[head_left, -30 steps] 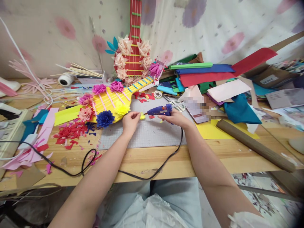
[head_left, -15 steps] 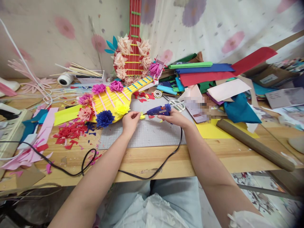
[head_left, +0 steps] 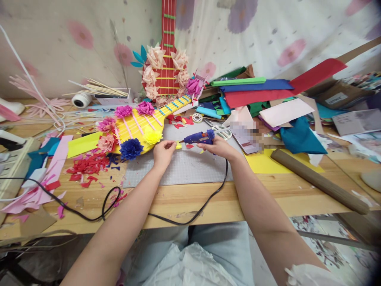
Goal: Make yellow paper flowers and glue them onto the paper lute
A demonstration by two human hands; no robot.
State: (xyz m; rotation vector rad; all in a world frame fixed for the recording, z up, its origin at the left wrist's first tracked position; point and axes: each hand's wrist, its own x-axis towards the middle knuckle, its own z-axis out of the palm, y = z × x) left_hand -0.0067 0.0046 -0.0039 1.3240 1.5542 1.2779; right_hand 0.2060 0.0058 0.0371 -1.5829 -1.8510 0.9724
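My left hand [head_left: 164, 152] pinches a small yellow paper petal [head_left: 178, 146] above the grey cutting mat [head_left: 184, 172]. In my right hand [head_left: 219, 147] is a blue glue gun [head_left: 197, 138], its nozzle pointing left and close to the petal. Whether the nozzle touches the petal I cannot tell. Beside my left hand lies a yellow paper guitar [head_left: 139, 131] with pink strings. Paper flowers edge its body, among them a yellow flower [head_left: 153, 136] and a dark blue flower [head_left: 131, 148].
A red paper guitar [head_left: 168, 71] stands upright at the back. Scissors [head_left: 223, 132] and a phone [head_left: 245, 141] lie right of the glue gun. The black cord [head_left: 205, 210] loops along the table's front. Red scraps [head_left: 89, 165] lie left, coloured paper [head_left: 258, 95] right.
The yellow petal's visible end has tilted slightly, and the glue gun's nozzle sits a little higher over it. Both hands stay in nearly the same place.
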